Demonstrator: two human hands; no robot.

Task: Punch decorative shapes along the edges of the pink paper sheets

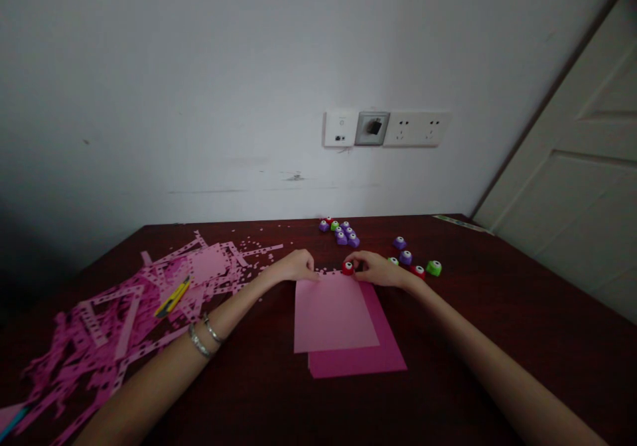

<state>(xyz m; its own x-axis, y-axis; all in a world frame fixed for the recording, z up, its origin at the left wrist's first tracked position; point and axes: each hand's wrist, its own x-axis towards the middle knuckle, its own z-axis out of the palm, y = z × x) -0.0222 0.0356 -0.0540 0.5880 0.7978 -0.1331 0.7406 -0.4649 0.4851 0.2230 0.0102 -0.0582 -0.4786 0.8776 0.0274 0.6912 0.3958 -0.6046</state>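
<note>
My left hand (298,265) is closed on the far left corner of a light pink paper sheet (333,316), thumb and fingers pinching its edge. At the same far edge, my right hand (377,268) grips a small red craft punch (348,269) with a white and black button on top. A few small dark holes run along that edge between my hands. Under the light sheet lies a darker pink sheet (365,361), showing at the right and near sides. The punch's slot is too small to make out.
Left of my forearm spreads a heap of punched pink strips (132,313), with a yellow utility knife (173,297) on it. Purple punches (341,237) cluster at the back; more, including a green punch (434,268), stand right of my hand. Behind is a wall with sockets (415,129).
</note>
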